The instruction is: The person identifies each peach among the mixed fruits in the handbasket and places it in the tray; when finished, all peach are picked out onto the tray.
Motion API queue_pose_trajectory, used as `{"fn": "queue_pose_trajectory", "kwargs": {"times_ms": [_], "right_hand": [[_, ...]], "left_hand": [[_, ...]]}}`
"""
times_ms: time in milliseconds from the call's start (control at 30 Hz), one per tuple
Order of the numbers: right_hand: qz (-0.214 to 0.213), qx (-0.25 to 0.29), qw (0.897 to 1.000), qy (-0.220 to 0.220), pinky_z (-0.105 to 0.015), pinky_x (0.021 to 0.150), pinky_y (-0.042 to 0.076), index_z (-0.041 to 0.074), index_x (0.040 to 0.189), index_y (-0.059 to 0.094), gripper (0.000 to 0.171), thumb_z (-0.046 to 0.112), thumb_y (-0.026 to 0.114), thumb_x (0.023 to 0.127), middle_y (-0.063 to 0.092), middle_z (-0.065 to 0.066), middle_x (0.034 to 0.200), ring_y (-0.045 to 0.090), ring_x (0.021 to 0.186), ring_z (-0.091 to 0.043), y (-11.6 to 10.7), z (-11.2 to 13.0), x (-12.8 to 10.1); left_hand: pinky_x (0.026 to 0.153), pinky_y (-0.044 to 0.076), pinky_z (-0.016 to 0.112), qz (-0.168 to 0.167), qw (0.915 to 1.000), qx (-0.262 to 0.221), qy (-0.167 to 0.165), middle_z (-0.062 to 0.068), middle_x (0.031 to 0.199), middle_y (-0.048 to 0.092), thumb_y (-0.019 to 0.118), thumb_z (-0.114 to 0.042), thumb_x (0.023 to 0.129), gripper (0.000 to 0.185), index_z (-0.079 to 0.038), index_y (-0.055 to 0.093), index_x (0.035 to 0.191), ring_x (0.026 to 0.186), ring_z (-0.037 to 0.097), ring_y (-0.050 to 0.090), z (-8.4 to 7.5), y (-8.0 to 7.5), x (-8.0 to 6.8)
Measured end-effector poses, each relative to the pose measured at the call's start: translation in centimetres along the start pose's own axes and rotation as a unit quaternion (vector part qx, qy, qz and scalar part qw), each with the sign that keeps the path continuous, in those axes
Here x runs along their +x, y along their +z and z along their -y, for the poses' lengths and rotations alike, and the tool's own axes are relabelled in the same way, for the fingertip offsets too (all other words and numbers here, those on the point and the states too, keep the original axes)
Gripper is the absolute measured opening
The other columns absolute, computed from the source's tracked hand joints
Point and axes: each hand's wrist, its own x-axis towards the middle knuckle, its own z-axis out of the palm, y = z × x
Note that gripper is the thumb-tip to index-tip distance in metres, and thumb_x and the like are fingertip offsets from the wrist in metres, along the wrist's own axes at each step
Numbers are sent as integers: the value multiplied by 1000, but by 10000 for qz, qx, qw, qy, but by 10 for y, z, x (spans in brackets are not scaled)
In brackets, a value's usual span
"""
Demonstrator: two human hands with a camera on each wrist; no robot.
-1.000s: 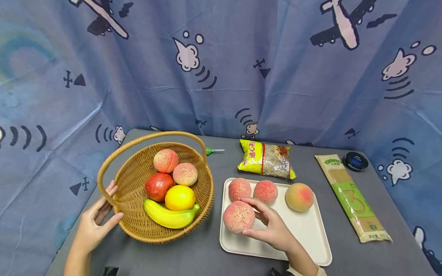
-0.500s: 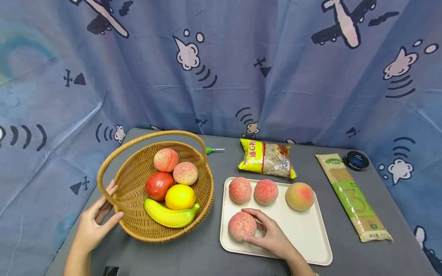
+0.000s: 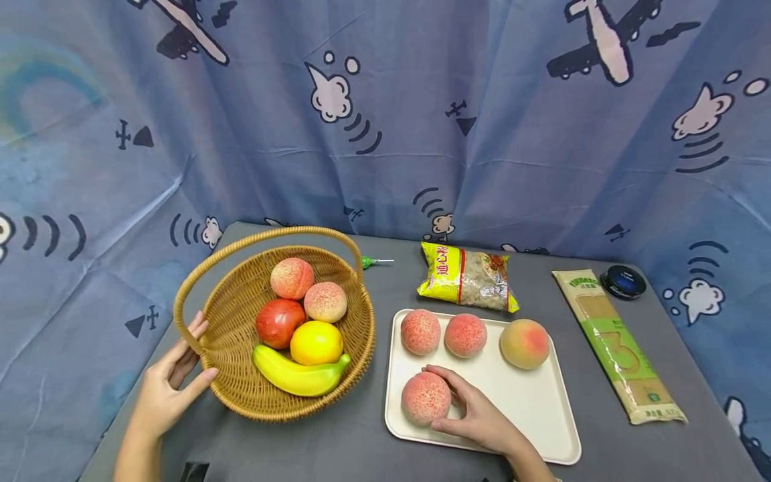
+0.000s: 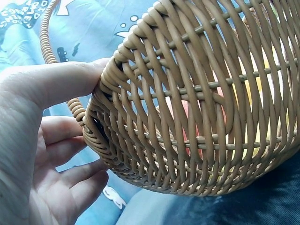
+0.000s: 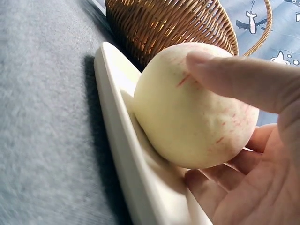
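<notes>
On the left stands a wicker basket holding two peaches, a red fruit, a lemon and a banana. My left hand holds the basket's left end by the handle's base, thumb at the rim and fingers farther back. My right hand grips a speckled peach at the front left of a white tray. In the right wrist view its pale underside sits right at the tray's surface, thumb on one side, fingers on the other.
Along the tray's back lie two pink peaches and a yellow-red peach. Behind it is a yellow pasta bag; to the right, a long noodle pack and a round dark tin. A green lollipop lies by the basket.
My right hand has lowered the peach onto the tray's front left, bringing it slightly toward me and right. The left hand stays on the basket.
</notes>
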Motion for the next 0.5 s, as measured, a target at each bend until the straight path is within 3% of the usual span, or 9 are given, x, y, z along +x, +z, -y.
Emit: {"fn": "queue_pose_trajectory", "kwargs": {"times_ms": [233, 500], "right_hand": [[-198, -405, 9984, -341, -7, 108, 28, 4, 143, 38, 76, 12, 77, 79, 43, -22, 143, 37, 133, 2, -5, 18, 4], [-163, -823, 9893, -1197, -15, 112, 31, 5, 143, 38, 72, 2, 73, 80, 44, -18, 144, 38, 135, -6, -10, 62, 33]], "left_hand": [[108, 36, 16, 44, 9999, -66, 123, 33, 151, 19, 58, 27, 75, 69, 17, 34, 138, 141, 14, 31, 0, 0, 0], [107, 35, 14, 56, 9997, 124, -188, 30, 153, 18, 59, 27, 75, 71, 14, 34, 140, 141, 11, 31, -1, 0, 0]]}}
